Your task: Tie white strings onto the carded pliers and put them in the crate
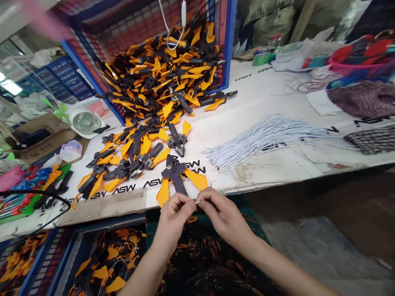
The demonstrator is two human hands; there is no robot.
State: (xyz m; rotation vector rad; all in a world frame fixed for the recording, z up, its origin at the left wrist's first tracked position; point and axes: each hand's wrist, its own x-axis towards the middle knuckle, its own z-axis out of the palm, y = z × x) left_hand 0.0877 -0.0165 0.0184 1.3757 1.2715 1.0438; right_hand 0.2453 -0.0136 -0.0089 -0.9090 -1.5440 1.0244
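Both hands meet at the table's front edge, fingers pinched. My left hand (176,211) and my right hand (219,207) grip a thin white tie between their fingertips; little of it shows. Just beyond the fingers lies a black plastic piece with two orange wing-like flaps (175,174), its near end hidden by my left hand. Similar black and orange pieces (135,148) lie loosely to the left and behind it. A fanned bundle of thin white ties (265,137) rests on the table to the right.
A blue-framed crate (228,49) tipped toward me spills many more pieces onto the table. Below the table edge stands another filled crate (63,257). A small white fan (86,122) is at left; a pink basin (354,68) and checked cloth (372,137) are at right.
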